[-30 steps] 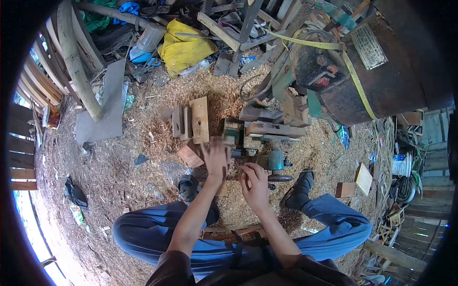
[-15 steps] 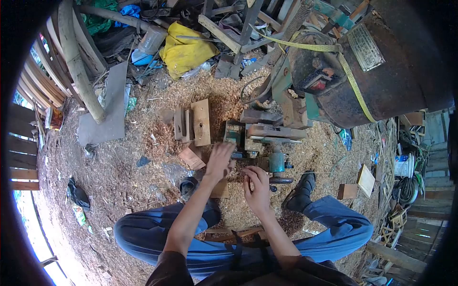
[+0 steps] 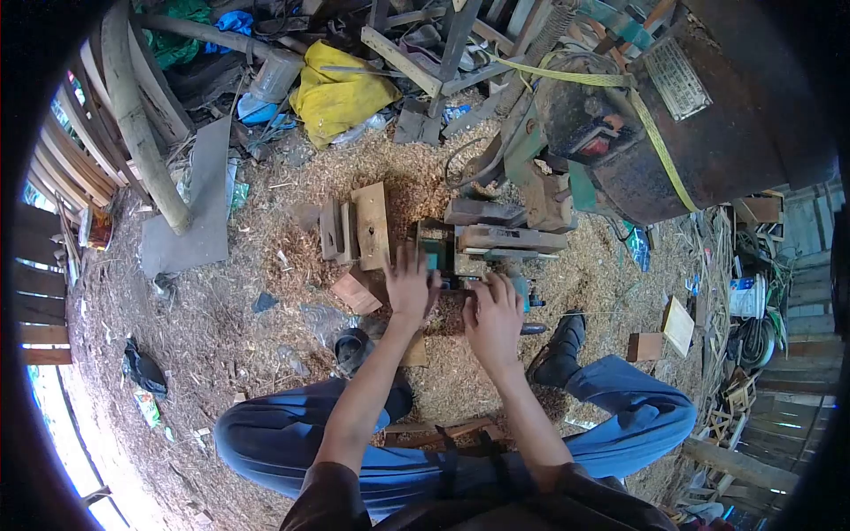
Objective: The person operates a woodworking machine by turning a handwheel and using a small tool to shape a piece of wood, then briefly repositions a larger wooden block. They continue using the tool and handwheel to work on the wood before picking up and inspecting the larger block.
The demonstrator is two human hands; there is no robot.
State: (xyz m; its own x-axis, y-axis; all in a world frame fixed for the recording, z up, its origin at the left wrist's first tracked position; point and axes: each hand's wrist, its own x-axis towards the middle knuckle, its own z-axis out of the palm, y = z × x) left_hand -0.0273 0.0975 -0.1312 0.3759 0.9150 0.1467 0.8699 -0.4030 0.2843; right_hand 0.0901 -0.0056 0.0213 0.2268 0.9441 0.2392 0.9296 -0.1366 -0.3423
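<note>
In front of me a metal vise (image 3: 528, 289), partly teal-green, sits low among wood shavings, with its handle (image 3: 532, 328) showing beyond my right hand. My left hand (image 3: 410, 288) is stretched forward at the left edge of the metal frame (image 3: 434, 237), fingers apart. Over the front of the vise rests my right hand (image 3: 496, 314), its fingers spread and slightly bent; it hides part of the metal. Just left of my left hand stands a wooden board with a hole (image 3: 372, 221). Wooden blocks (image 3: 509, 237) lie on the vise's far side.
Narrow wooden blocks (image 3: 335, 232) and a reddish wood offcut (image 3: 356, 292) lie to the left. A big rusty machine (image 3: 655, 150) with a yellow strap stands at the far right. My feet flank the vise. A yellow cloth (image 3: 341, 96) and scrap wood lie at the back.
My right hand has moved forward and right, now over the vise, with its fingers more spread. My left hand has shifted slightly forward. The view has shifted a little.
</note>
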